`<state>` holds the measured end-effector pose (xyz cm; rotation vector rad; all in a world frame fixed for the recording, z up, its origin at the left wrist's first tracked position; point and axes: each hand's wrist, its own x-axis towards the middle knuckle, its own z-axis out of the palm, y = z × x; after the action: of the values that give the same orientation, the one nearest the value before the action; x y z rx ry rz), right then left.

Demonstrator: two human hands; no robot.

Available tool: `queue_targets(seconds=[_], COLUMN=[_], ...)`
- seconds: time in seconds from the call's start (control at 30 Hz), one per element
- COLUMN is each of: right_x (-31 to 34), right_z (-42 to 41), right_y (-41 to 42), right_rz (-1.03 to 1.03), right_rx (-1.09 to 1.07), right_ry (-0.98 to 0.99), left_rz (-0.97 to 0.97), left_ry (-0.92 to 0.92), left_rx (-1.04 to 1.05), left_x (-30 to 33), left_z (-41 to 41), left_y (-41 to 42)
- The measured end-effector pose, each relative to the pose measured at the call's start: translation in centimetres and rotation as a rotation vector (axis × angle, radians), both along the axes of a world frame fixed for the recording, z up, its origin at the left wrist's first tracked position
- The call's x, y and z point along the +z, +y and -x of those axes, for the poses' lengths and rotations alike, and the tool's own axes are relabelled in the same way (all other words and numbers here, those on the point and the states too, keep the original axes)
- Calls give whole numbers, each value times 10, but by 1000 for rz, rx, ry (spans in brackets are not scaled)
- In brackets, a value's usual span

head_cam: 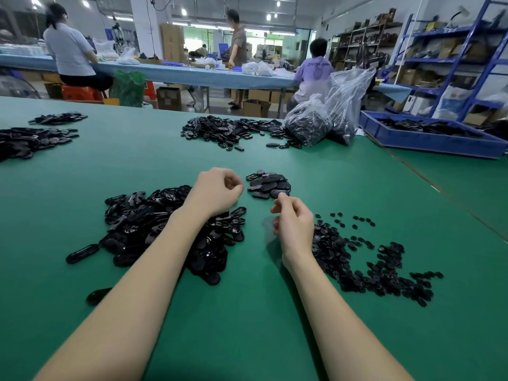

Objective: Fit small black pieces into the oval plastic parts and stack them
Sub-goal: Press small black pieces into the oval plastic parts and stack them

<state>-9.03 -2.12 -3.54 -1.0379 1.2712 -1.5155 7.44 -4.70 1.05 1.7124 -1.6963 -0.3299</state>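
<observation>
Both my forearms over the green table. Loose oval plastic parts heaped under my left wrist; small black pieces scattered just right of my right wrist. My left hand hovers with fingers curled, holding nothing. My right hand, fingers curled, fingertips at the near edge of the small finished stack; cannot tell if it pinches anything. Farther off: another pile, clear bags, blue tray.
</observation>
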Motion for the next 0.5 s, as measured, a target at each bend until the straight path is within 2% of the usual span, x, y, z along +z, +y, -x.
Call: queue_targets(seconds=[0.23,0.4,0.5], right_x=[2,16,24], right_z=[-3,3,11], right_y=[-3,-8,-10], right_rz=[-33,-184,-212], right_rx=[48,176,227], right_ry=[83,27,50], left_rz=[-106,-107,-108], left_ry=[-135,-404,-479], left_rx=[12,16,61], left_x=[-10,-20,-24], left_z=[-8,11,17], left_y=[20,21,19])
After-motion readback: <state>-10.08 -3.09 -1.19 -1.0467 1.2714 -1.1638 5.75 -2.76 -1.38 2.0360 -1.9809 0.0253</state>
